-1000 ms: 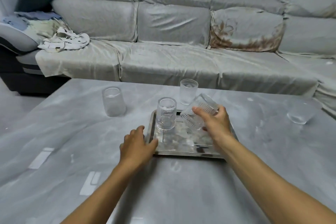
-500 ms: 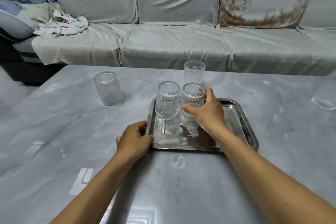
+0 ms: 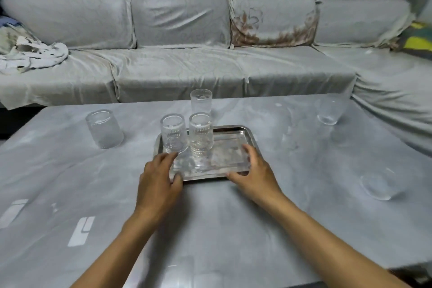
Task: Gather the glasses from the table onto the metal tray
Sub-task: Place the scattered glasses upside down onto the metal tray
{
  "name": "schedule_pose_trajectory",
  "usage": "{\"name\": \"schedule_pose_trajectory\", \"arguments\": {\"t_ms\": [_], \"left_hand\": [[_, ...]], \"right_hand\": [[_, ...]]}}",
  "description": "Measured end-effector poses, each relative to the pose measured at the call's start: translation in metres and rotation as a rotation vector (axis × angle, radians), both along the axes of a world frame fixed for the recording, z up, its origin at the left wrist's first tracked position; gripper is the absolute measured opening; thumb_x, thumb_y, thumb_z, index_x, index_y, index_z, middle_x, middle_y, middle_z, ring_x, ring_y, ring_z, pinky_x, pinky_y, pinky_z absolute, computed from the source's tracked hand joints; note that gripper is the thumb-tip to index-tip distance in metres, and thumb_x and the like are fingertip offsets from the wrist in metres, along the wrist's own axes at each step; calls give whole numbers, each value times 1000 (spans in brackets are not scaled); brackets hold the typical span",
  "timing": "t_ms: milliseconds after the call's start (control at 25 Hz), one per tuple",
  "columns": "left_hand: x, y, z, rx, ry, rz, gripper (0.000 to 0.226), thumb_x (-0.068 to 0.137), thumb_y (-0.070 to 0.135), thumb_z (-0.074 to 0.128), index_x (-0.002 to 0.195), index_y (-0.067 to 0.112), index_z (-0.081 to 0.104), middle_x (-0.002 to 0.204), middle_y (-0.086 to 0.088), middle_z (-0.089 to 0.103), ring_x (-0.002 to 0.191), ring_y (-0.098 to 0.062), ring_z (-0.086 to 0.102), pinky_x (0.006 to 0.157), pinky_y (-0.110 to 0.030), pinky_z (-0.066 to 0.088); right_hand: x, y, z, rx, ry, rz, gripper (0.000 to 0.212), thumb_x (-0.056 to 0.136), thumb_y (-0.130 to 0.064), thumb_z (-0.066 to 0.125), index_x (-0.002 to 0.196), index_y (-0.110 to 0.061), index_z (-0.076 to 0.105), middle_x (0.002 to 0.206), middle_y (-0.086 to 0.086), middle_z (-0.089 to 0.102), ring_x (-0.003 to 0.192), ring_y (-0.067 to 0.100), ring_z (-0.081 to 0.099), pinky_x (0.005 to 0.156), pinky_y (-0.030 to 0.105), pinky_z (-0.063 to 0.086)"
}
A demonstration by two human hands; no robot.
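Observation:
The metal tray lies mid-table. Two ribbed glasses stand upright on its left half, one beside the other. Just behind the tray a third ribbed glass stands on the table. A frosted glass sits to the left. A clear glass is at the far right and another at the near right. My left hand grips the tray's front-left corner. My right hand is at the front-right corner, fingers apart, holding nothing.
A grey covered sofa runs along the table's far side and turns the corner at the right. A crumpled cloth lies on its left end. The table's near edge shows at the lower right.
My right hand set the ribbed glass upright on the tray beside the first one, let go, and drew back to the front-right corner. My left hand stayed at the front-left corner.

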State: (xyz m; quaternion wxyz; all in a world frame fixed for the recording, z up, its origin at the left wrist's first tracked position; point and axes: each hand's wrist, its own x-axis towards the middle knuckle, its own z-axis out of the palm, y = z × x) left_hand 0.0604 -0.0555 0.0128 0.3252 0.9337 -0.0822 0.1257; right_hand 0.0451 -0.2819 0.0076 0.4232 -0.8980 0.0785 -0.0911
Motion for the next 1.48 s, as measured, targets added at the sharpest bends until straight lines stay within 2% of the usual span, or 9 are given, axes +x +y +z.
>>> {"name": "schedule_pose_trajectory", "arguments": {"t_ms": [200,360,520,760,1000,1120,1200,1360,1480], "left_hand": [[-45,-92,-12,377,246,-527,61,84,43,60,141,29,42,153,-4,35,138,-25,34,109,-35,34],[-39,-120,-19,561,338,-530,70,78,63,57,141,41,38,157,3,28,142,-21,28,110,-36,34],[-31,-118,-23,617,352,-538,74,74,69,56,141,45,37,158,5,27,139,-22,33,108,-35,36],[-34,-112,-25,624,288,-545,74,76,72,52,143,46,33,159,7,23,140,-20,30,110,-34,33],[-32,-92,-12,340,285,-579,48,78,47,65,123,34,58,131,10,57,120,-14,54,90,-24,43],[-21,-60,-7,-170,159,-260,18,80,24,68,96,31,71,96,16,71,90,2,63,80,-23,49],[-7,-32,-5,-345,33,10,19,80,15,68,90,31,70,90,12,72,84,-6,65,76,-32,53],[26,9,-15,-129,187,416,51,79,28,66,127,15,54,124,-14,59,112,-39,52,91,-47,44],[34,20,-28,-100,407,429,33,74,31,62,105,20,61,110,-11,65,105,-38,54,87,-47,48]], "right_hand": [[-62,-71,22,-123,-194,-149,70,79,-19,72,141,-17,39,146,2,44,130,20,43,103,27,35],[-95,-155,17,-48,-520,-721,86,72,-11,77,145,-14,30,151,12,35,132,31,40,102,43,40],[-99,-210,-11,452,-259,-948,110,67,-15,85,150,-24,13,154,11,29,130,30,44,98,34,41],[-85,-226,-30,153,-9,-1006,82,65,-34,82,132,-18,38,127,15,61,109,36,60,92,40,44],[-63,-175,25,312,-253,-543,78,63,-27,88,126,-33,43,112,4,64,93,25,65,82,40,53],[-34,-140,64,520,-412,-376,67,64,-21,90,116,-32,49,114,9,61,91,17,66,73,38,58],[-3,-113,77,548,-430,-311,61,65,-22,89,113,-27,51,118,9,60,97,18,65,74,44,59],[65,-58,75,144,-295,-193,57,62,-32,87,108,-27,53,111,-4,62,100,15,59,81,33,49],[100,-31,50,-89,-178,-115,51,62,-33,83,107,-27,58,117,1,67,101,20,61,80,31,47]]}}
